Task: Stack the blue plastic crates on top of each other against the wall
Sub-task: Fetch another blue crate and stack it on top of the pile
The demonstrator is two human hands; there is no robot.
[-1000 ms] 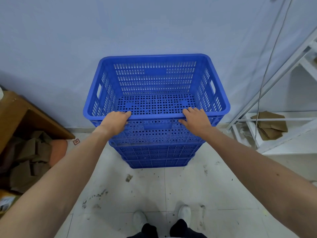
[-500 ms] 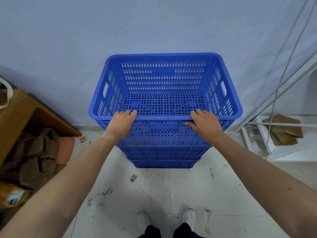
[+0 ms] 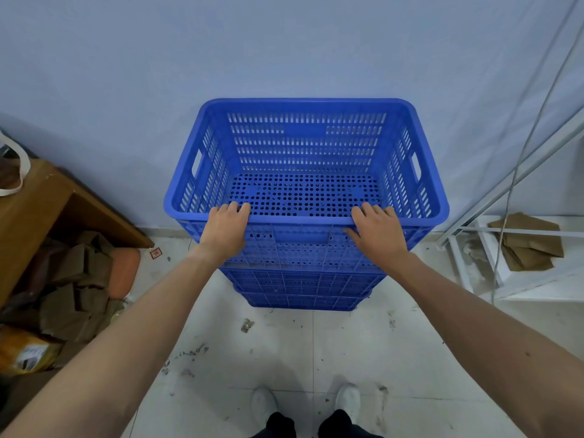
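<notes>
A stack of blue perforated plastic crates stands on the floor against the pale wall. The top crate [image 3: 305,147] is empty and sits nested on the lower crates [image 3: 300,287]. My left hand [image 3: 226,230] rests on the near rim at its left, fingers curled over the edge. My right hand [image 3: 377,233] lies on the same rim at its right, fingers over the edge too. Both arms are stretched forward.
A wooden table [image 3: 28,203] stands at the left with cardboard scraps [image 3: 72,289] and an orange bag [image 3: 124,273] under it. A white metal rack [image 3: 521,172] with a hanging cable and folded cardboard [image 3: 527,241] is at the right. My feet [image 3: 305,403] are on dirty white tiles.
Hands stay on the top crate's near rim. The view has shifted slightly, so the stack sits a bit further right and lower in the frame.
</notes>
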